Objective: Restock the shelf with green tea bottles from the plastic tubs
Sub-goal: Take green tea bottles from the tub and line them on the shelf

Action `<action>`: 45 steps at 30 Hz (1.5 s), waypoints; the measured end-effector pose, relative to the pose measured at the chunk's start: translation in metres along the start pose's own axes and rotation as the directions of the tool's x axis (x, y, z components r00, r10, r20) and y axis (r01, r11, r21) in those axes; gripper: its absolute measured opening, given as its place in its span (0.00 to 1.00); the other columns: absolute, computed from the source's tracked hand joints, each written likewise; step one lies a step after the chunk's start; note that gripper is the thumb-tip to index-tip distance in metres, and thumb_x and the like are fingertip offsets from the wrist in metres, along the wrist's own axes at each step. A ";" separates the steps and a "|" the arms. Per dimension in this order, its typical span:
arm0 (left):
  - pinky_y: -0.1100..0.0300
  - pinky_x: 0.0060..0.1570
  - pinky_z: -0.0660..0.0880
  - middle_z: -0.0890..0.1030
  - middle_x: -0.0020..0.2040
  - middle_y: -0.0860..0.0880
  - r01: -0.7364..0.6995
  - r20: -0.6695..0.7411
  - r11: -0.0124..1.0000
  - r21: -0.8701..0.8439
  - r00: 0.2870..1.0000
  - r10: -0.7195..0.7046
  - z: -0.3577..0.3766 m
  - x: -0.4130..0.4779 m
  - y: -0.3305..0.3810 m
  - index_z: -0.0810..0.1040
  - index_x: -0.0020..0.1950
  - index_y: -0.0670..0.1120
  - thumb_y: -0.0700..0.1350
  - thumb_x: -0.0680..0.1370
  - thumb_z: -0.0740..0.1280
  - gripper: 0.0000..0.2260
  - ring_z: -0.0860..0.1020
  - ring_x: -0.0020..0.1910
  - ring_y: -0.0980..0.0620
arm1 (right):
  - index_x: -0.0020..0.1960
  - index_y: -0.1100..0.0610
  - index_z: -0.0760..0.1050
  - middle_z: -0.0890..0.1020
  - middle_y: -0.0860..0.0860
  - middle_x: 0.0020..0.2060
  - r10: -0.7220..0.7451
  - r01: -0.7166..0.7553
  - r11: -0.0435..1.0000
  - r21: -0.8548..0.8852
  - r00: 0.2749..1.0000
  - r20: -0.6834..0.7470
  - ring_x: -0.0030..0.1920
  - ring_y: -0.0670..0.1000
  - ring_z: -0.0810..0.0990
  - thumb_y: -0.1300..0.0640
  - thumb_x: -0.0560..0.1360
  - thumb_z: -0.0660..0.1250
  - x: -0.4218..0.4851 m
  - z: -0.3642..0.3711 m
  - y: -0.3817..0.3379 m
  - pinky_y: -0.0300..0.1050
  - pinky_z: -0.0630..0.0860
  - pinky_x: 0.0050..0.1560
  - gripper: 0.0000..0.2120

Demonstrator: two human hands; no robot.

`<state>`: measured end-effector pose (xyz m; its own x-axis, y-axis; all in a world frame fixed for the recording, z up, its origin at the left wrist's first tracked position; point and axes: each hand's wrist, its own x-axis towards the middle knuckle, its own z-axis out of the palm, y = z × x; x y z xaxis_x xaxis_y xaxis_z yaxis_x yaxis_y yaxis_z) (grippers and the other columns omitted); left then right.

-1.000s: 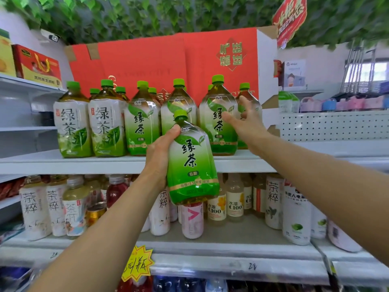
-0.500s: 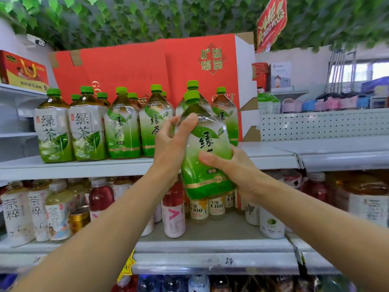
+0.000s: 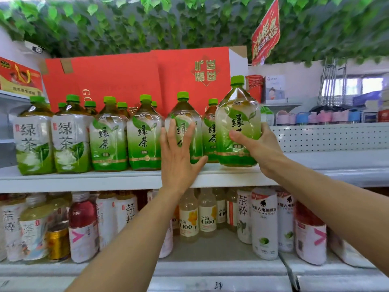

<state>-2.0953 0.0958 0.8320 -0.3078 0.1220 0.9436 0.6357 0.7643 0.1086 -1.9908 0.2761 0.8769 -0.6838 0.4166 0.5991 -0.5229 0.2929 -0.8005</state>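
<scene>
Several large green tea bottles with green caps stand in a row on the white upper shelf [image 3: 130,180]. My right hand [image 3: 255,147] grips one green tea bottle [image 3: 237,123] by its lower right side at the right end of the row, its base at the shelf's front edge. My left hand [image 3: 179,155] lies flat with spread fingers against the front of a neighbouring shelf bottle [image 3: 185,114]. The plastic tubs are out of view.
Red cartons [image 3: 134,81] stand behind the bottles. The lower shelf [image 3: 219,268] holds several smaller drink bottles and a gold can [image 3: 57,242]. A white pegboard panel [image 3: 328,137] and bare shelf lie to the right. Fake ivy hangs overhead.
The bottle passed from my left hand to my right and moved up and right to the end of the shelf row. My left hand let go and now presses a shelf bottle.
</scene>
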 end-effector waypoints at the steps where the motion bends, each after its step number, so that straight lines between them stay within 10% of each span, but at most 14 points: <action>1: 0.45 0.76 0.51 0.47 0.80 0.43 0.011 -0.009 1.000 -0.012 1.000 -0.011 0.000 0.001 0.000 0.52 0.80 0.60 0.61 0.71 0.73 0.44 0.47 0.79 0.37 | 0.65 0.54 0.68 0.80 0.49 0.53 -0.002 0.002 1.000 -0.007 1.000 0.007 0.52 0.47 0.80 0.48 0.65 0.79 0.004 0.001 0.002 0.44 0.77 0.48 0.34; 29: 0.40 0.74 0.61 0.52 0.79 0.44 0.056 -0.019 0.998 -0.039 0.998 -0.056 0.005 -0.001 0.003 0.60 0.79 0.56 0.58 0.71 0.75 0.40 0.51 0.78 0.38 | 0.70 0.56 0.60 0.74 0.53 0.61 0.065 -0.047 0.962 -0.270 0.996 0.058 0.60 0.53 0.75 0.38 0.66 0.76 0.028 0.027 0.029 0.55 0.74 0.64 0.43; 34: 0.42 0.77 0.53 0.49 0.81 0.42 0.106 0.090 0.992 -0.063 0.991 -0.101 -0.012 -0.021 0.016 0.56 0.81 0.53 0.59 0.76 0.70 0.38 0.47 0.80 0.40 | 0.77 0.56 0.52 0.62 0.55 0.71 -0.158 0.193 0.764 -0.616 0.981 0.111 0.72 0.55 0.62 0.41 0.76 0.66 -0.022 0.014 0.024 0.53 0.62 0.71 0.39; 39: 0.42 0.77 0.53 0.63 0.77 0.46 0.050 0.163 0.999 -0.016 0.985 -0.047 -0.041 -0.078 0.055 0.56 0.80 0.51 0.64 0.77 0.63 0.36 0.55 0.79 0.45 | 0.67 0.55 0.73 0.77 0.54 0.63 -0.467 0.479 0.358 -0.802 0.835 0.290 0.62 0.57 0.75 0.44 0.77 0.61 -0.091 -0.034 0.036 0.54 0.68 0.64 0.23; 45: 0.45 0.64 0.72 0.78 0.61 0.47 -0.064 0.170 0.997 0.030 0.984 0.058 -0.050 -0.167 0.109 0.66 0.75 0.47 0.66 0.77 0.57 0.32 0.76 0.61 0.45 | 0.67 0.56 0.72 0.78 0.54 0.60 -0.353 0.498 0.315 -0.808 0.852 0.388 0.56 0.57 0.79 0.42 0.75 0.58 -0.167 -0.092 0.080 0.53 0.78 0.52 0.26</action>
<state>-1.9391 0.1270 0.7021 -0.3860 0.2718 0.8815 0.6325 0.7736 0.0384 -1.8715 0.3096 0.7114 -0.5951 -0.0824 0.7994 -0.0944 0.9950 0.0323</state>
